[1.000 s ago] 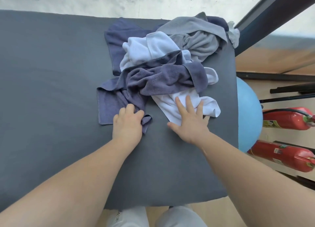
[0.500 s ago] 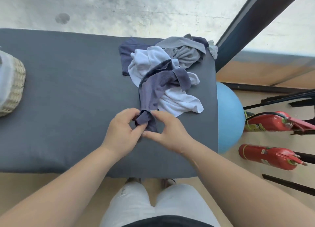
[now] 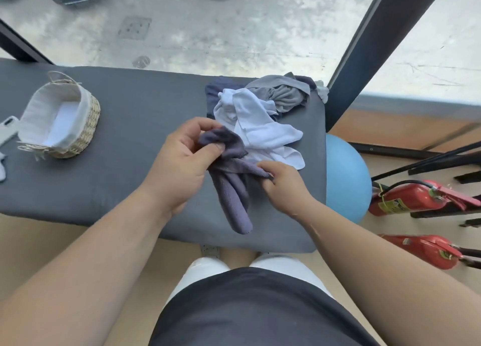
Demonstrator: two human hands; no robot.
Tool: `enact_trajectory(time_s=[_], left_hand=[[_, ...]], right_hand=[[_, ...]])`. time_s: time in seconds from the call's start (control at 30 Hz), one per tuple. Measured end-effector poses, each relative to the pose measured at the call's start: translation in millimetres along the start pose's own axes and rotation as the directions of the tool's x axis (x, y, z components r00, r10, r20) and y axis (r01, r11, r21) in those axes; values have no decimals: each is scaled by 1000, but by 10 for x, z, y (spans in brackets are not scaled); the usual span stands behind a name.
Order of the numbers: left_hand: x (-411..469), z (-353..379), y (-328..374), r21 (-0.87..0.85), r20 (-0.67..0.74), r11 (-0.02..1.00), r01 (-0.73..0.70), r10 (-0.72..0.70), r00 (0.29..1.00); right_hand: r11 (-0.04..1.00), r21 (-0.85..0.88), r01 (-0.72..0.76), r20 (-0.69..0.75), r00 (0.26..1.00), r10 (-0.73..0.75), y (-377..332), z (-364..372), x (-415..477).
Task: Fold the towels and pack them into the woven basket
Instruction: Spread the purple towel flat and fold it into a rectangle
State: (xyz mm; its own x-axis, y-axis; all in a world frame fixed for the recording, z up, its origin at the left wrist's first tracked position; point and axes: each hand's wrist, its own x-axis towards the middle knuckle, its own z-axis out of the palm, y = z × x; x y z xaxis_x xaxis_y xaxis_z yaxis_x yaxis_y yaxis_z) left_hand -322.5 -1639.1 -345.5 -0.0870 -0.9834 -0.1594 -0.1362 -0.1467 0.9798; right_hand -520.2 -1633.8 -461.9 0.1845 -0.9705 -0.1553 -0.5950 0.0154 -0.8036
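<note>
The left hand (image 3: 182, 163) pinched a bunched end of a slate-purple terry towel (image 3: 234, 202) between thumb and curled fingers. The right hand (image 3: 283, 187), lower and nearer, had its fingers curled round an edge of the same towel. Both hands were thus closed on the cloth, and neither was free. The towel was unfolded and roped into a narrow bundle. Its long axis ran from the left hand's grip toward the near edge of the dark grey padded table (image 3: 130, 142), and its loose tail ended close to that edge. Whether the tail rested on the table or hung just above it could not be determined. Just beyond the hands, toward the far right corner, lay an unfolded heap: a crumpled white towel (image 3: 260, 129), a grey towel (image 3: 286, 96) and a dark blue towel (image 3: 216, 90) partly beneath them. The oval woven straw basket with a white cloth liner (image 3: 88, 127) stood on the table to the left, well apart from the hands, with the left hand the nearer. The held towel probably required spreading flat before folding, and any transfer would run leftward. A light blue ball (image 3: 346, 179) and two red fire extinguishers (image 3: 406, 200) lay off the table's right end.
</note>
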Motion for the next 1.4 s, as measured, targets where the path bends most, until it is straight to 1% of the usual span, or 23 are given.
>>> enact_trajectory(time_s=[0.07,0.13,0.2,0.3,0.4,0.5,0.57,0.63,0.7,0.73,0.83,0.9,0.97,1.03,1.07,1.13,1.17,1.23,1.27,1.3,1.33,1.37,1.4], left_hand=[[-14,-89,-7,-6,-120,1000,-13,12,993],[-9,-251,-113,-12,-236,1000,8,-11,972],[-3,-424,-306,56,-271,997,47,-30,962],[-28,-676,-629,219,-306,966,134,-62,950],[-18,-963,-893,186,-334,963,194,-124,934],[2,-1190,-1044,83,-323,974,212,-175,930],[18,-1360,-1122,118,-327,974,194,-147,934],[36,-1541,-1219,148,-352,972,181,-119,928],[48,-1718,-1331,136,-391,973,186,-119,912],[54,-1802,-1390,145,-419,971,189,-113,901],[57,-1999,-1473,223,-543,951,213,-61,838],[72,-2129,-1542,255,-616,931,261,-52,786],[87,-2242,-1666,266,-619,903,337,-108,778],[77,-2299,-1830,313,-541,839,444,-227,810],[65,-2300,-1920,352,-479,794,496,-302,824],[36,-2253,-2082,430,-361,704,565,-440,822],[28,-2220,-2159,452,-309,675,583,-495,812],[66,-2155,-2322,487,-203,626,610,-598,776],[105,-2116,-2383,496,-150,601,627,-652,743],[160,-2083,-2438,494,-111,577,651,-700,705],[232,-2041,-2483,484,-99,564,669,-725,682],[324,-1998,-2534,471,-134,565,678,-714,688],[426,-1960,-2576,458,-218,580,673,-661,718]], right_hand=[[996,14,-84,-4,996,84,42,-54,-86],[987,-28,-155,-32,987,154,107,-97,-163],[975,-69,-213,-64,976,208,157,-116,-236],[968,-52,-247,-86,966,242,119,-61,-326],[962,-54,-268,-77,961,264,-40,50,-420],[924,-277,-263,-54,965,258,-118,230,-490],[878,-399,-266,-66,963,262,-137,397,-508],[833,-454,-316,-119,948,295,-98,536,-552],[751,-525,-401,-165,913,372,-16,627,-627],[685,-571,-452,-190,885,425,36,654,-675],[508,-567,-648,-309,739,598,151,698,-821],[493,-459,-739,-356,661,660,232,748,-918],[547,-324,-772,-364,635,681,311,826,-1003],[617,-226,-753,-337,655,676,327,917,-1060],[635,-218,-741,-306,669,677,312,956,-1052],[632,-219,-744,-137,664,735,255,1008,-969],[605,-233,-762,6,621,784,224,1020,-907],[524,-382,-762,280,444,851,213,1008,-752],[504,-486,-714,356,365,860,235,980,-658],[498,-572,-652,384,323,865,283,947,-551],[499,-631,-594,392,310,866,324,909,-431],[496,-682,-538,386,310,869,382,868,-295],[483,-731,-482,359,331,873,462,823,-138]])
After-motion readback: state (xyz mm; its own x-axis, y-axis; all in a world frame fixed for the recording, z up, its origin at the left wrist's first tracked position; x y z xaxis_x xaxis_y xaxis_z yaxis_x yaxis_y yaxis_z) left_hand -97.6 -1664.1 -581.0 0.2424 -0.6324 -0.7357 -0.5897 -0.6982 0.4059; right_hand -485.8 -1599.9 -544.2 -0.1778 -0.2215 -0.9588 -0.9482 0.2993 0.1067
